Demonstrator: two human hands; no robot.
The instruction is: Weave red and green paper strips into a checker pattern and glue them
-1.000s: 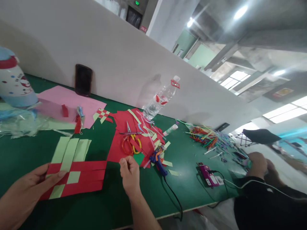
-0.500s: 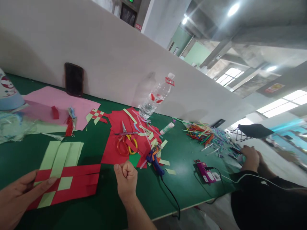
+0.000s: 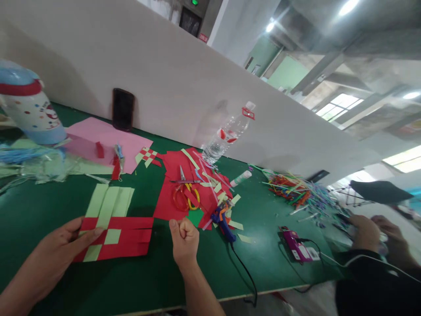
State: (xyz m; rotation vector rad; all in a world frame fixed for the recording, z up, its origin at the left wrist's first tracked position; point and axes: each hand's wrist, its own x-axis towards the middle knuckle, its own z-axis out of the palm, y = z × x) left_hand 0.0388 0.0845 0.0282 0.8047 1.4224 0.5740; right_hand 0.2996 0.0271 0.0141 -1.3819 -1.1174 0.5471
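The left hand (image 3: 62, 243) pinches a part-interlaced paper weave (image 3: 112, 237), red strips (image 3: 136, 241) right of its fingers (image 3: 88, 239) and green strips (image 3: 122, 202) beyond largely uncrossed; the right hand (image 3: 186, 240) is curled closed, contents indeterminable.

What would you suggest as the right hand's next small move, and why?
Perhaps bring the right hand to the free right ends of the red strips, because the left hand pinches only the left side of the woven paper.

The partly woven red-and-green paper (image 3: 113, 223) appears roughly flat.
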